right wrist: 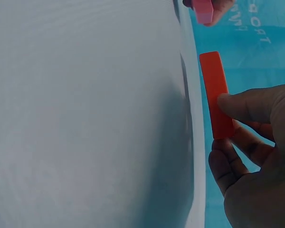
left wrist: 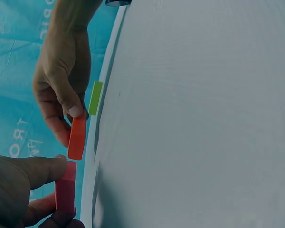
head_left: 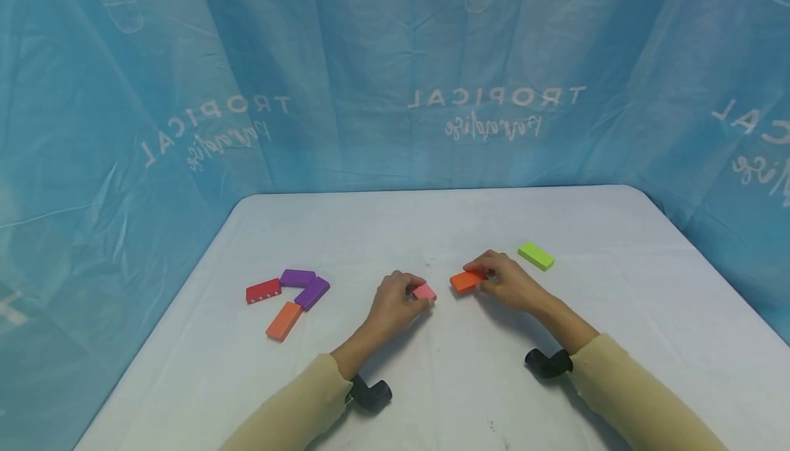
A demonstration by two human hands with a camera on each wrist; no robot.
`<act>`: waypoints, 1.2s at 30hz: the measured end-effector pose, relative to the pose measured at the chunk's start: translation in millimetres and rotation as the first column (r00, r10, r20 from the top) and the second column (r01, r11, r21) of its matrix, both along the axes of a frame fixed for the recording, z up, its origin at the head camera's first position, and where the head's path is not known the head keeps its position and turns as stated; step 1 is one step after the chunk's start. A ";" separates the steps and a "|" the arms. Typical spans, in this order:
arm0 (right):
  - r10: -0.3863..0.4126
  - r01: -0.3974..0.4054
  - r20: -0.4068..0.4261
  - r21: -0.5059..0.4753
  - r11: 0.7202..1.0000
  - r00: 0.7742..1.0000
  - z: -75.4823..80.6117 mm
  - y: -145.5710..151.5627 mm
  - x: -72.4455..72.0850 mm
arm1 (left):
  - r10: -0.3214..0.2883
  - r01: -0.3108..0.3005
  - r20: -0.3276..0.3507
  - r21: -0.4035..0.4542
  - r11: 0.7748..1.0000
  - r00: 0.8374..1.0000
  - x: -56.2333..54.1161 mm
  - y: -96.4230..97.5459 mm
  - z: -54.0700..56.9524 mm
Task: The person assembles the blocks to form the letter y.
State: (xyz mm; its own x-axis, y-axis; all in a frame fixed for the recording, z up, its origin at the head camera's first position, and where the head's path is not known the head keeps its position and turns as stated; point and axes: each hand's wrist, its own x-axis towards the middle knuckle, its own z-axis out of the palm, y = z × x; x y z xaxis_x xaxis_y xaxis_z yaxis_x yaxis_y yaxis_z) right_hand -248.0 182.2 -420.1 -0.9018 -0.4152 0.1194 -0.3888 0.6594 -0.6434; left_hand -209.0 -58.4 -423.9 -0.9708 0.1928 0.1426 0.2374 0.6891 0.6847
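My left hand (head_left: 395, 303) pinches a pink domino (head_left: 424, 292) between thumb and fingers, near the middle of the table. Facing it, my right hand (head_left: 507, 281) grips an orange domino (head_left: 464, 282) by its right part, the thumb on the near side. A small gap separates the two pieces in the head view. In the left wrist view the orange domino (left wrist: 77, 137) appears just above the pink domino (left wrist: 65, 189). The right wrist view has the thumb lying against the orange domino's face (right wrist: 213, 76), and part of the pink domino (right wrist: 203, 10) shows at the top edge.
On the white table (head_left: 370, 232) at left lie a red domino (head_left: 263, 291) with white dots, two purple dominoes (head_left: 297, 278) and an orange-red domino (head_left: 284, 321). A lime green domino (head_left: 535, 256) lies beyond my right hand. Blue curtains (head_left: 345, 142) hang around the table.
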 end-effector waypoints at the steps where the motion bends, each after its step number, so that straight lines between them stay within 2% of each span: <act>1: 0.000 0.000 0.003 0.002 1.000 1.000 -0.1 -0.6 0.2 | -0.001 0.001 -0.004 -0.002 1.000 1.000 -0.1 0.4 -0.6; 5: 0.001 -0.001 0.019 0.007 1.000 1.000 -0.7 -2.5 0.9 | -0.003 0.002 -0.024 -0.016 1.000 1.000 -0.7 2.1 -3.2; 13: 0.039 -0.040 0.008 0.023 0.999 0.999 -3.9 -8.0 -0.4 | 0.015 -0.015 0.008 -0.040 0.999 1.000 -0.8 5.4 -7.0; 18: 0.042 -0.043 0.012 0.037 0.998 0.999 -5.7 -11.4 -0.6 | 0.019 -0.019 0.003 -0.061 0.998 1.000 -0.9 8.3 -8.2; 36: 0.078 -0.079 0.013 0.032 0.996 0.997 -7.6 -15.6 -3.8 | 0.000 -0.002 -0.019 -0.109 0.994 1.000 -1.0 14.7 -9.9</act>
